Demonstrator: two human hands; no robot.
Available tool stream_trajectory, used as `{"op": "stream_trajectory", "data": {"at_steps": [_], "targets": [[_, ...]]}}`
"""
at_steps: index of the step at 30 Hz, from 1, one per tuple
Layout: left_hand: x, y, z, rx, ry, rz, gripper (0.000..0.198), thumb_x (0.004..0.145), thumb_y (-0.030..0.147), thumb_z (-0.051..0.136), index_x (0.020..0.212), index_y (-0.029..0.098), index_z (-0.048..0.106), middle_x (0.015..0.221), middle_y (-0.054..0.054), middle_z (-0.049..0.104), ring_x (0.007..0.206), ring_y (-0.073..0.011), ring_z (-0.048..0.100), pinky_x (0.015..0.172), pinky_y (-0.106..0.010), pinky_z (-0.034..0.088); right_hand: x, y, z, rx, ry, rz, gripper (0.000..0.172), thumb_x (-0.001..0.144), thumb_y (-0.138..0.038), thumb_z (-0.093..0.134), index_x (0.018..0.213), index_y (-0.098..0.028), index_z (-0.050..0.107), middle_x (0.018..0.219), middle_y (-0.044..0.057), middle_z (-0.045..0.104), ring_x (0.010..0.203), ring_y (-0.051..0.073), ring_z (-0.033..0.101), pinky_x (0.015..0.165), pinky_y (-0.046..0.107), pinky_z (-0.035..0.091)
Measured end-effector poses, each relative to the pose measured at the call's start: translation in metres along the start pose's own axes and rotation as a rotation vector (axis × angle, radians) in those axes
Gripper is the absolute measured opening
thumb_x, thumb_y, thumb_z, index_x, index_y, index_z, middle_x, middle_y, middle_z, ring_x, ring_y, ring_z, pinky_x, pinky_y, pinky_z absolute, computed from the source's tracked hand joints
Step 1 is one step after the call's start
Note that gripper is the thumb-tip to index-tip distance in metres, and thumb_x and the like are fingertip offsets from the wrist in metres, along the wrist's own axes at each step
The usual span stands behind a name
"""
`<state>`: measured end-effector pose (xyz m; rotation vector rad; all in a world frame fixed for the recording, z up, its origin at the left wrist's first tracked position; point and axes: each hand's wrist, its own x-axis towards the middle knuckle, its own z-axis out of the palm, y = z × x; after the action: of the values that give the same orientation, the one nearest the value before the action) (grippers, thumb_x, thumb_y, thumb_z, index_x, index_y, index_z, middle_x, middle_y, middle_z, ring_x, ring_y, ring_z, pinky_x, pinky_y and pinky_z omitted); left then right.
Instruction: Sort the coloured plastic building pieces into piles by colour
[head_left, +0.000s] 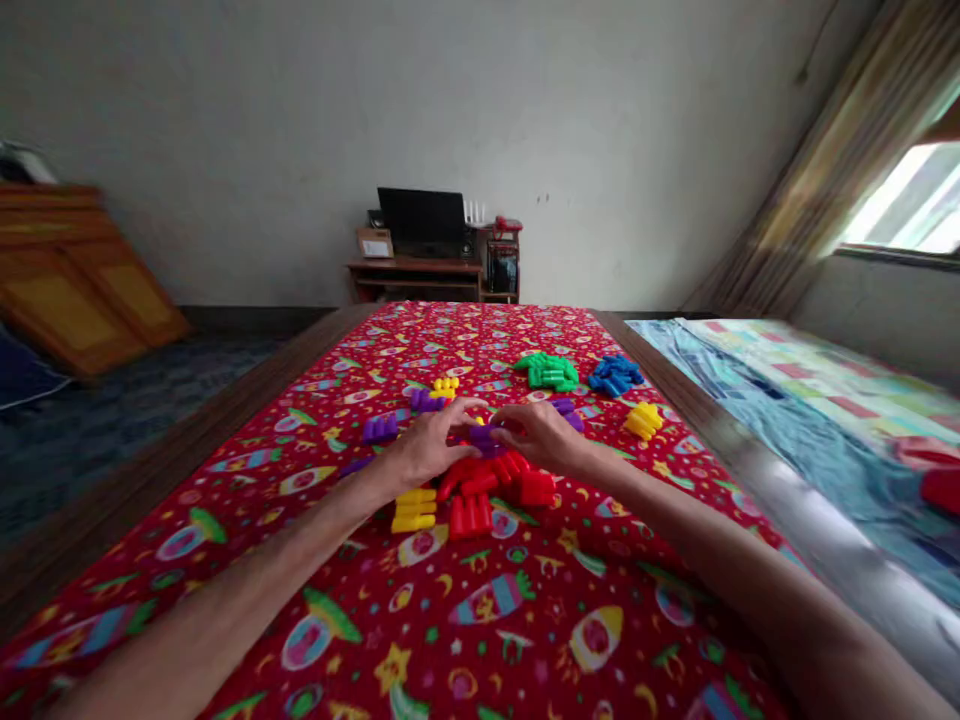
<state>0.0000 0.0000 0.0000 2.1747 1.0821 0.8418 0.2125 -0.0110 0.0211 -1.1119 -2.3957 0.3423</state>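
Observation:
My left hand (437, 443) reaches over the pile, its thumb and fingers apart, at the left side of a purple plastic block (484, 438). On the block's right side, my right hand (541, 436) has thumb and fingertips closed on its edge; the exact grip is small in view. Red ridged blocks (471, 516) lie heaped just below both hands. Yellow blocks (414, 510) sit beside the left wrist. Loose purple blocks (380, 428) lie left of the left hand, and another purple block (568, 413) is behind the right hand.
Green blocks (551, 372), blue blocks (616, 376) and yellow blocks (643, 421) form separate piles at the right. A red patterned cloth (487, 660) covers the table. A bed (817, 400) stands to the right. A desk with a monitor (424, 220) is by the far wall.

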Motion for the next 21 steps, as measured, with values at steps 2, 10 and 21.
{"op": "stream_trajectory", "data": {"at_steps": [2, 10, 21], "targets": [[0.004, 0.001, -0.009, 0.049, 0.067, 0.017, 0.056, 0.078, 0.047, 0.061, 0.126, 0.018, 0.055, 0.11, -0.01, 0.072, 0.09, -0.0225, 0.071, 0.078, -0.034, 0.057, 0.002, 0.009, -0.014, -0.027, 0.027, 0.02, 0.017, 0.087, -0.019, 0.056, 0.085, -0.012, 0.072, 0.062, 0.001, 0.059, 0.055, 0.008, 0.042, 0.055, 0.022, 0.025], [0.001, -0.06, -0.079, 0.583, 0.141, -0.126, 0.041, 0.081, 0.048, 0.049, 0.095, 0.017, 0.072, 0.102, -0.012, 0.072, 0.1, -0.0274, 0.065, 0.094, -0.039, 0.05, -0.004, 0.066, -0.067, -0.23, -0.022, 0.221, 0.027, 0.087, -0.027, 0.054, 0.078, -0.011, 0.074, 0.057, -0.001, 0.053, 0.053, 0.009, 0.038, 0.056, 0.026, 0.022], [0.003, -0.055, -0.091, 0.2, 0.112, -0.349, 0.038, 0.067, 0.044, 0.067, 0.091, 0.014, 0.069, 0.084, -0.007, 0.072, 0.081, -0.0239, 0.067, 0.076, -0.036, 0.054, -0.005, 0.067, -0.07, -0.348, -0.046, 0.253, 0.028, 0.087, -0.022, 0.049, 0.071, -0.014, 0.07, 0.057, 0.001, 0.052, 0.053, 0.009, 0.035, 0.055, 0.027, 0.02]]}}
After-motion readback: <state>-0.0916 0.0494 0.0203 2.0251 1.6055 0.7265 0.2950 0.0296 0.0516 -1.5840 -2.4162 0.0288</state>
